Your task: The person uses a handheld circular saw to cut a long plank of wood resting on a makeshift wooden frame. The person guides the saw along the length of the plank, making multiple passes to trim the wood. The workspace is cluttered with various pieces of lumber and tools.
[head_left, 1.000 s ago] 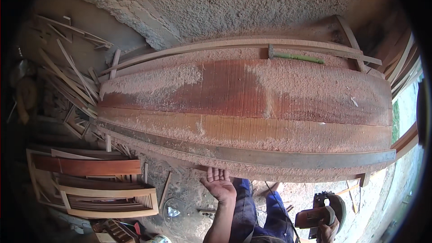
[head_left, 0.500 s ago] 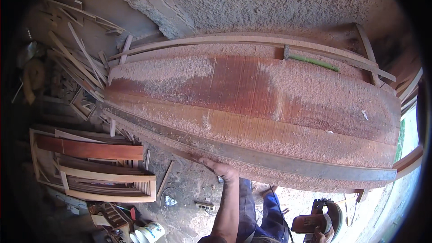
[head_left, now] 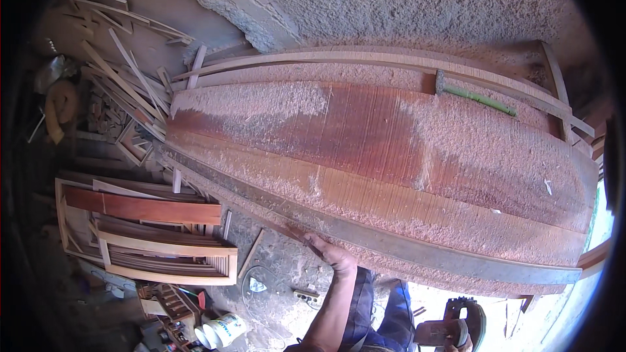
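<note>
A long wooden panel, reddish above and paler brown below, lies across the bench under patches of shavings. Along its near side runs a straight grey-brown board. My left hand is at the bench's dusty near edge, with its fingers curled against the wood. At the lower right, my right hand holds a hand-held power tool with a dark body and a reddish-brown part. It is off the panel, beside my legs, and its underside is hidden. Most of my right hand is cut off by the lower edge.
A green-handled hammer lies at the panel's far side, near a long wooden strip. Wooden frames are stacked at the left, below loose offcuts. A white bucket and a power strip are on the floor.
The whole scene has shifted right in the picture as my head turned. My left hand stays at the bench edge. The power tool in my right hand is slightly lower.
</note>
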`<move>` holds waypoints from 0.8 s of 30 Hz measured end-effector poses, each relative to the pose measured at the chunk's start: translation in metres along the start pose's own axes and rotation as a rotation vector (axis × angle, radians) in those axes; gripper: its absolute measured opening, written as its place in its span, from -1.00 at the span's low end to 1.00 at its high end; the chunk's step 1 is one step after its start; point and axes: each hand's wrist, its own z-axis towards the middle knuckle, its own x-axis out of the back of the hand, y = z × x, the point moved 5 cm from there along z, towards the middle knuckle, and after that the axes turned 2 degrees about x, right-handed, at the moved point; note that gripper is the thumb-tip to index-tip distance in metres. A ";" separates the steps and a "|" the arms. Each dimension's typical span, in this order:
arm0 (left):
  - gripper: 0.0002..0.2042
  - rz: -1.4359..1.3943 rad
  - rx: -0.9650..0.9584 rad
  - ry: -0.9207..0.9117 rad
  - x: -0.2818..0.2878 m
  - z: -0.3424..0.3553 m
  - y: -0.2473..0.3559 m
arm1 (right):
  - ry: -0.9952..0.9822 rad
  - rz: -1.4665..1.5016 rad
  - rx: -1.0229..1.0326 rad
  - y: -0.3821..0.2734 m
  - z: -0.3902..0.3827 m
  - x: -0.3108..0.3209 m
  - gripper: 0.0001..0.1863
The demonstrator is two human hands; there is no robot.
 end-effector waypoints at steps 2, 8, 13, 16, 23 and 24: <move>-0.28 -0.028 0.006 -0.025 -0.004 -0.002 0.009 | -0.028 0.033 0.159 0.007 0.004 -0.003 -0.18; -0.21 -0.200 -0.031 -0.151 -0.019 -0.002 0.034 | -0.138 0.028 0.177 0.077 0.027 0.003 -0.09; -0.22 -0.184 -0.087 -0.187 -0.022 0.001 0.041 | -0.107 -0.324 -0.050 0.180 0.045 0.023 -0.02; -0.21 -0.119 -0.071 -0.215 -0.027 0.000 0.025 | -0.159 -0.627 -0.062 0.209 0.038 0.028 0.07; -0.18 -0.472 0.094 -0.286 -0.018 0.005 0.012 | 0.069 -0.534 -0.309 0.161 0.028 0.037 -0.34; -0.17 -0.443 0.086 -0.287 -0.023 0.002 0.016 | 0.071 -0.503 -0.323 0.161 0.023 0.039 -0.35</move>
